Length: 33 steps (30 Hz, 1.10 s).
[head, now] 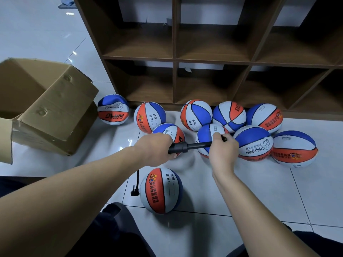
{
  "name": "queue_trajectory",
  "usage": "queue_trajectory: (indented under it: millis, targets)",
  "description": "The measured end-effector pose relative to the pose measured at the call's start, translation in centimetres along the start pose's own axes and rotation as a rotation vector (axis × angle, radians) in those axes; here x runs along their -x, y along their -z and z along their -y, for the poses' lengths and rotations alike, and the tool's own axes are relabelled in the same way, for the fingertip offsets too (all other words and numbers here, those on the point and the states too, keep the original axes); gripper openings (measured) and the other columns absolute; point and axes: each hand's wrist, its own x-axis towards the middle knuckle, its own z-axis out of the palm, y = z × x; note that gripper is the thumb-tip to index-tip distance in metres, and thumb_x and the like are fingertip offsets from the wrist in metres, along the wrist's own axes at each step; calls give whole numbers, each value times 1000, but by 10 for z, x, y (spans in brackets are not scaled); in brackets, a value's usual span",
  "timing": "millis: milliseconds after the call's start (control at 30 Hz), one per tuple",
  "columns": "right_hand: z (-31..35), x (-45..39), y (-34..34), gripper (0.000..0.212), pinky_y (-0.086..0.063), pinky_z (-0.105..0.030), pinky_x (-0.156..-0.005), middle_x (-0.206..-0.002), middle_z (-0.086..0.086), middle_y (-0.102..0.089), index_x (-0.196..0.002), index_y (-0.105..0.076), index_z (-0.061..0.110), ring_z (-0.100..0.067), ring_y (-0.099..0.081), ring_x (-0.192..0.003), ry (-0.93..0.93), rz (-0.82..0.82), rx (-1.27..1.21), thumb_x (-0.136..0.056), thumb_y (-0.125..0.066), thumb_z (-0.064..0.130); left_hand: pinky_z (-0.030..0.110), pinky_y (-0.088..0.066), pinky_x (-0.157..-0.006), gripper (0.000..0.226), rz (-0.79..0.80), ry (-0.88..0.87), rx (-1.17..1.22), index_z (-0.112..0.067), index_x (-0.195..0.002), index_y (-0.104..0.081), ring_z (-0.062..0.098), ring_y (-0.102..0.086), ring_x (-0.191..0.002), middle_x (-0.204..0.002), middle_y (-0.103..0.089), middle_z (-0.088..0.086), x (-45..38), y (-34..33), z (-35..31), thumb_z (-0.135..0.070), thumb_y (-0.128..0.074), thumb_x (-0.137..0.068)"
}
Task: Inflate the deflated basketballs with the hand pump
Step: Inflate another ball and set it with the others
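Both hands hold a black plastic hand pump (193,145) level above the white tiled floor (259,191): the left hand (155,148) grips its barrel, the right hand (222,147) its handle end. A red, white and blue rubber basketball (161,190) lies just below, a thin black hose (136,184) beside it. More such balls crowd the foot of the brown wooden shelf unit (174,58); an open cardboard box (46,108) stands left.

Between my hands the pump (189,146) looks like matt black plastic, smooth along its barrel. The basketballs (255,143) beyond my fingers seem rubbery, with a soft sheen on their panels. Below my wrists the floor tiles (259,191) are glossy and reflect light. Left of my left hand (155,149) sits rough, dented cardboard (55,108); ahead, the matt wood-grain shelf (174,60).
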Motion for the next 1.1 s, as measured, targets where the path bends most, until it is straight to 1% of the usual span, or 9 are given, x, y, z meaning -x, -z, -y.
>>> queue_trajectory:
  millis: [33, 100, 133, 300, 467, 633, 800, 967, 1100]
  targets:
    - [0, 4, -2, 34, -34, -35, -56, -53, 7, -42, -66, -43, 13, -20, -39, -57, 2, 11, 4, -96, -56, 20, 31, -37, -56, 37, -3, -2, 1, -30, -78, -45, 16, -52, -67, -77, -56, -2, 0, 0, -1, -55, -60, -100]
    - [1, 12, -7, 33, -36, -37, -56, -59, 0, -48, -72, -48, 5, -22, -41, -59, 17, 38, 4, -99, -56, 21, 30, -36, -55, 39, -7, -7, 2, -30, -75, -43, 15, -51, -65, -76, -55, -3, 1, 0, -2, -54, -60, -100]
    - [2, 16, -9, 34, -37, -38, -58, -62, -3, -50, -74, -49, 4, -23, -42, -60, 30, 57, 8, -101, -56, 22, 30, -35, -55, 40, -9, -8, 4, -30, -74, -42, 15, -50, -64, -75, -55, -3, 1, 0, -3, -54, -61, -101]
    - [-1, 32, -21, 40, -39, -39, -63, -65, 1, -48, -70, -43, 16, -24, -44, -65, 78, 139, 41, -107, -52, 31, 31, -35, -54, 39, -15, -11, 15, -28, -75, -45, 15, -51, -63, -74, -55, -3, 0, 0, -5, -53, -62, -100]
    - [-5, 45, -28, 43, -41, -41, -69, -65, 3, -49, -71, -42, 19, -24, -46, -68, 96, 199, 48, -108, -50, 38, 30, -34, -52, 41, -39, -51, 2, -27, -74, -48, 13, -52, -60, -70, -56, -4, -1, -3, -8, -56, -60, -101]
    - [-4, 46, -29, 43, -40, -39, -66, -66, 1, -51, -72, -44, 18, -23, -48, -67, 100, 208, 37, -109, -51, 38, 29, -32, -51, 42, -36, -63, -10, -27, -73, -46, 12, -51, -60, -70, -56, -4, -1, -1, -8, -55, -60, -101]
    - [-5, 46, -30, 44, -38, -38, -63, -57, 7, -45, -69, -40, 19, -23, -43, -63, 68, 221, 44, -107, -53, 37, 30, -31, -51, 44, -39, -64, -28, -25, -72, -44, 13, -50, -60, -70, -55, -3, -2, -3, -5, -55, -60, -101]
    - [-7, 41, -28, 44, -37, -35, -61, -50, 13, -44, -69, -43, 19, -21, -42, -61, 41, 272, 35, -106, -54, 39, 30, -32, -52, 43, -28, -62, -19, -27, -73, -43, 13, -49, -61, -70, -54, -3, -2, -3, -5, -54, -60, -101]
    - [-3, 29, -21, 42, -36, -33, -58, -54, 11, -45, -69, -46, 18, -17, -41, -59, 43, 310, 59, -104, -57, 39, 30, -34, -54, 28, -3, -64, 6, -28, -83, -52, 13, -51, -64, -73, -56, -3, -1, 1, -5, -49, -61, -100]
